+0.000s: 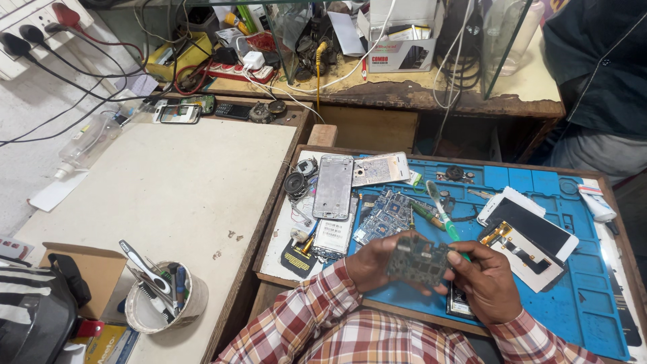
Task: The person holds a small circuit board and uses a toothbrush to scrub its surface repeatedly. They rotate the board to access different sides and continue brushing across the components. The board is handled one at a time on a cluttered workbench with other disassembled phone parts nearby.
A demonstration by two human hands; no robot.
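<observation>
Plaid sleeves (337, 323) come up from the bottom edge, and both hands meet over the near edge of the blue mat (579, 269). At the centre is a small dark circuit board (418, 259), held just above the mat's near edge. The left hand (367, 263) grips the board's left side, fingers curled and clamped on it. The right hand (488, 280) supports the board's right side while its fingers are also closed round the green handle of a toothbrush (441, 212), whose bristled head points up and away over the mat. Brushing well here seems to call for a steady left-hand grip by the board's edges, light strokes, and keeping the bristles clear of small parts that could lift. Just beyond the board on the mat lies a blue circuit board (387, 216); farther left of it stands a silver phone frame (333, 187), with a pale phone panel (381, 168) beside that. To the right of the held board rests a white phone (532, 226) with its dark screen up. Well left of the mat, on the pale worktop (175, 189), a tub of tools (165, 296) sits near the front edge.
</observation>
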